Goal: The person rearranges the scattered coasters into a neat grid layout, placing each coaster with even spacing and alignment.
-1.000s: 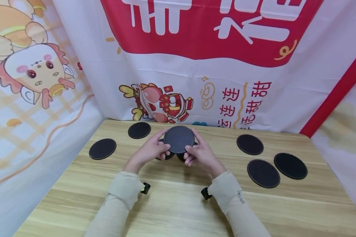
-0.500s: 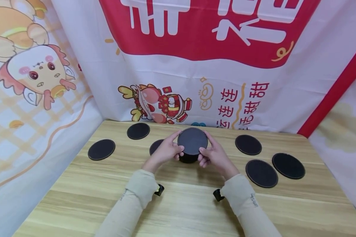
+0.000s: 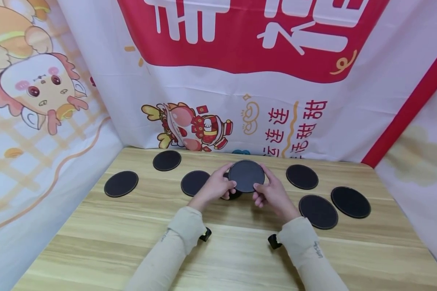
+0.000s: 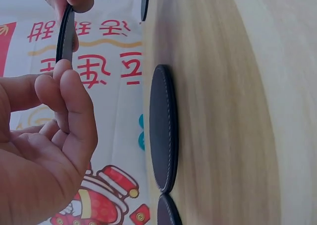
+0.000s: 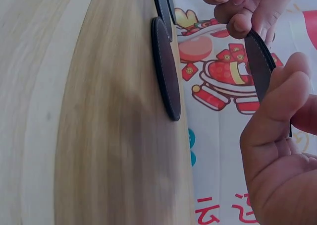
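Note:
A round black coaster (image 3: 246, 176) with a stitched edge is held above the table between both hands. My left hand (image 3: 217, 185) pinches its left edge between thumb and fingers, and my right hand (image 3: 272, 192) pinches the right edge. In the left wrist view the raised coaster (image 4: 64, 34) is seen nearly edge-on, apart from the tabletop. Another black coaster (image 3: 236, 195) lies on the table below it, mostly hidden by the held one and my left fingers. Just left of that lies a further coaster (image 3: 194, 182), partly behind my left hand.
Two coasters, one (image 3: 121, 184) nearer and one (image 3: 166, 160) farther back, lie at the table's left. To the right are three more: a back one (image 3: 302, 176), a front one (image 3: 318, 211) and an outer one (image 3: 351, 202). A printed cloth (image 3: 189, 85) hangs behind the wooden table (image 3: 225, 258).
Both hands have moved right with the held coaster, from over the two middle coasters to the right part of one. The left one of those now shows more fully.

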### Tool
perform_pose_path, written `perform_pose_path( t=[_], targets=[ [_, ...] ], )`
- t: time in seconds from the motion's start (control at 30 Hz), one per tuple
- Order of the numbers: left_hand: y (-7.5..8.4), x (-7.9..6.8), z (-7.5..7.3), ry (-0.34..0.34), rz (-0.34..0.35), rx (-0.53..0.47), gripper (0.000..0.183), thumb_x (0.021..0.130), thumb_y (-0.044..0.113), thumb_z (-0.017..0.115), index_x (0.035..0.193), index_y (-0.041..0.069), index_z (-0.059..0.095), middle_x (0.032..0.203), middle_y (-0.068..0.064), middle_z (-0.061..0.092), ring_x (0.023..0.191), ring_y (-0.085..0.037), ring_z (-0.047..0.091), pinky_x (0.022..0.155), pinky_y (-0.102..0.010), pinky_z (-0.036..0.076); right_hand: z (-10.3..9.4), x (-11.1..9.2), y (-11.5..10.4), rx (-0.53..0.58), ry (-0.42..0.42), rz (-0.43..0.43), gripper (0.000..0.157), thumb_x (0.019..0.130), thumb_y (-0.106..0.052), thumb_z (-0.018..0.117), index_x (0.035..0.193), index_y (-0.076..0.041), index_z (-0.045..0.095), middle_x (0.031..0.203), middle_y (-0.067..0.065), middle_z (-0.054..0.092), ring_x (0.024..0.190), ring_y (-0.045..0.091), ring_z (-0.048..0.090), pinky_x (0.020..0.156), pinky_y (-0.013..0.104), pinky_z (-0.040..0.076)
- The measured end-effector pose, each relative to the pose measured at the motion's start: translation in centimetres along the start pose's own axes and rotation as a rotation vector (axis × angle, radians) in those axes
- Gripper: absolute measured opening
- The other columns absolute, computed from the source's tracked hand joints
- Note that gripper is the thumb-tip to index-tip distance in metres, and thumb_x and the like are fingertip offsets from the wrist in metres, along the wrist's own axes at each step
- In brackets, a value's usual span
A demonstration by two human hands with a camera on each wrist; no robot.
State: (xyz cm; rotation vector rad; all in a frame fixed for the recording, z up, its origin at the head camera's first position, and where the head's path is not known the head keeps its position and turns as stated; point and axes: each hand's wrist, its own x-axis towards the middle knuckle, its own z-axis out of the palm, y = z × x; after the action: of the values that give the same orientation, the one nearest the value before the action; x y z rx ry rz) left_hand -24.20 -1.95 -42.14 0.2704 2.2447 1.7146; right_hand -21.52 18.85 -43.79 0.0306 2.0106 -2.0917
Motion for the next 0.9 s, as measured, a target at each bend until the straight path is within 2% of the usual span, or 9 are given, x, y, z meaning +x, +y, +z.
perform_pose_path(
  t=[0.2,0.43,0.7,0.9],
  targets=[
    [0.0,0.8,1.1,-0.022,-0.026,-0.003,0.071,0.099,0.001,0.059,0.160,0.023,0.031,0.072,-0.013,0.065,0.049,-0.015,0.051,0.049,-0.027,0.052,-1.2,-0.2,0.2,-0.014,0.017,0.025,0.079,0.101,-0.004,0.055,0.164,-0.029,0.013,0.063,0.009,0.062,0.045,0.017,0.057,0.045,0.029,0.051],
    [-0.3,1.6,2.3,-0.019,-0.029,-0.016,0.071,0.097,-0.001,0.059,0.159,0.021,0.033,0.071,-0.015,0.065,0.049,-0.015,0.053,0.047,-0.027,0.051,-2.0,-0.1,0.7,-0.042,0.068,0.048,0.080,0.100,-0.002,0.054,0.164,-0.030,0.014,0.062,0.010,0.062,0.045,0.017,0.056,0.044,0.028,0.050],
    [-0.3,2.2,3.3,0.009,-0.056,-0.143,0.074,0.090,-0.006,0.061,0.157,0.015,0.037,0.064,-0.013,0.061,0.049,-0.014,0.055,0.049,-0.025,0.052,-1.8,0.1,0.6,-0.057,0.169,0.060,0.082,0.094,0.000,0.056,0.163,-0.025,0.020,0.055,0.009,0.059,0.039,0.014,0.050,0.039,0.027,0.043],
    [-0.2,2.5,3.8,0.027,-0.082,-0.173,0.074,0.089,-0.007,0.061,0.157,0.013,0.038,0.062,-0.011,0.059,0.049,-0.014,0.055,0.048,-0.024,0.052,-2.0,0.3,0.4,-0.124,0.193,0.047,0.082,0.091,-0.001,0.057,0.162,-0.023,0.022,0.055,0.008,0.059,0.038,0.014,0.049,0.039,0.028,0.039]
  ],
)
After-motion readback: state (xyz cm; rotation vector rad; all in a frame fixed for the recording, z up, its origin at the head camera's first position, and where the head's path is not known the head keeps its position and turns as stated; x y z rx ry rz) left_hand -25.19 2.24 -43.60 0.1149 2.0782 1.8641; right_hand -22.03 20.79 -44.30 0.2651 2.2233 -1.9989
